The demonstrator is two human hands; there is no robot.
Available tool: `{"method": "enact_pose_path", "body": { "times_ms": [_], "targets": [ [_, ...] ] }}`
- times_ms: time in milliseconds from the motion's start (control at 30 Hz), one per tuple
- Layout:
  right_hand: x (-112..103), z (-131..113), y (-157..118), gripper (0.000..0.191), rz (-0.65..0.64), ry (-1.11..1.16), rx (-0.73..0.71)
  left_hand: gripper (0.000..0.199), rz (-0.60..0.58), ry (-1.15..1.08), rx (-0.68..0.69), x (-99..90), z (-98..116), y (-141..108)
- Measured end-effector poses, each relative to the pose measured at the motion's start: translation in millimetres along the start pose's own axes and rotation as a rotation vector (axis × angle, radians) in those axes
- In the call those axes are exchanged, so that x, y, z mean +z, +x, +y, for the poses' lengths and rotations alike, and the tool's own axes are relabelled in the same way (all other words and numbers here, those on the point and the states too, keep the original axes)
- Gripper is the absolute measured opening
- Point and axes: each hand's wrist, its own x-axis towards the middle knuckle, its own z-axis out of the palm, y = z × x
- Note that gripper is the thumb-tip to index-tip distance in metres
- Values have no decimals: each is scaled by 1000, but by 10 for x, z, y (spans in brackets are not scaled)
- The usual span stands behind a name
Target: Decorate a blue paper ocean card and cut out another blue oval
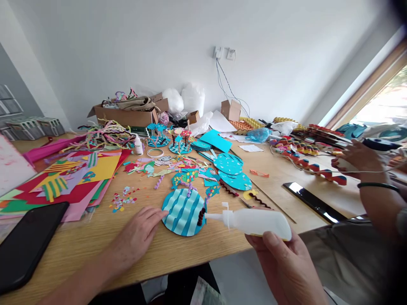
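A round blue paper disc (184, 212) with wavy light-blue strips lies flat near the table's front edge. My left hand (140, 231) rests on the table with fingers stretched out, its fingertips touching the disc's left edge. My right hand (282, 258) is wrapped round a white glue bottle (259, 223), tilted nearly level, its cap flipped up. The nozzle points left at the disc's right edge, close by a dark brown twisted pipe cleaner (201, 217). Whether glue is coming out cannot be seen. Behind the disc stand colourful paper fish (185, 179) with a purple pipe cleaner (190, 189).
A black phone (30, 241) and coloured paper sheets (104, 169) lie at the left. Blue discs (235, 180), a wooden stick (270, 202) and a dark shiny bar (313, 202) are to the right. Another person's hand (359, 156) works at far right. Boxes (125, 114) line the wall.
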Motion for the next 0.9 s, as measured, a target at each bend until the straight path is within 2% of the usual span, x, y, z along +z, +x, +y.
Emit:
{"method": "enact_pose_path", "body": {
  "times_ms": [300,567,733,900],
  "targets": [
    [-8,5,-97,20,-187,8,-92,45,28,-19,-56,71,-15,-28],
    [-43,5,-178,34,-120,-91,-48,48,-38,-12,-73,166,-25,-2],
    [-25,42,-238,34,-139,-173,-22,47,-32,-31,-77,184,-6,-32],
    [15,120,-260,34,-151,-305,-50,48,-30,-35,-62,185,106,-66]
  ]
}}
